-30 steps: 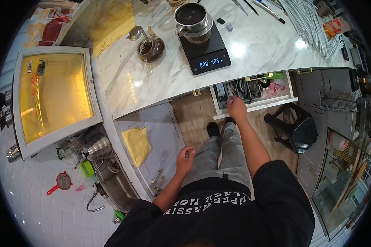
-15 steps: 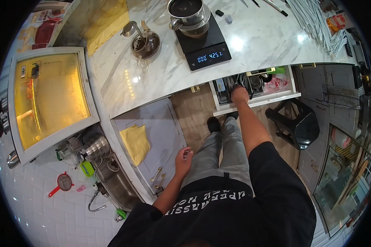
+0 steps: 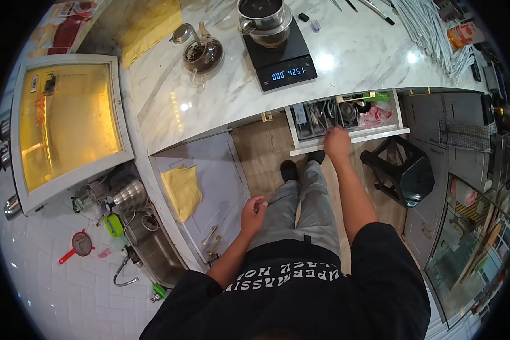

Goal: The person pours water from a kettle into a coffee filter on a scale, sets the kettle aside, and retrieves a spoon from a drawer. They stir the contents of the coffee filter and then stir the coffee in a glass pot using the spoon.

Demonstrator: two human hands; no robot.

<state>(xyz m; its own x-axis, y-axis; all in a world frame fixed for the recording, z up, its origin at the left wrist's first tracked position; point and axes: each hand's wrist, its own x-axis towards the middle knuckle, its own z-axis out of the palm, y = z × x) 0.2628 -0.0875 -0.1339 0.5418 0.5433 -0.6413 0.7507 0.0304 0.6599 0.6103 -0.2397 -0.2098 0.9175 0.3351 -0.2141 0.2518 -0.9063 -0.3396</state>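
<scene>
The drawer [image 3: 351, 136] below the counter is pulled out, with utensils [image 3: 323, 113] in a grey tray and a red-and-white plastic bag [image 3: 377, 116] inside. My right hand [image 3: 338, 143] is at its front edge, fingers closed; whatever they may hold is too small to make out. In front of my left thigh, my left hand [image 3: 254, 214] is curled around something dark and small that I cannot identify. On the counter, a black scale [image 3: 283, 59] reads 425.1 and bears a metal filter cup [image 3: 260, 17] over a glass vessel.
A glass teapot [image 3: 203, 55] stands left of the scale. White sticks [image 3: 430, 39] lie at the counter's right. A black stool [image 3: 405, 170] is right of my legs. A yellow cloth [image 3: 182, 192] hangs over the cabinet door; the sink [image 3: 156, 255] is at lower left.
My right hand first reached deeper into the drawer among the utensils, then came back to its front edge. My left hand stays near my thigh. The view has shifted slightly.
</scene>
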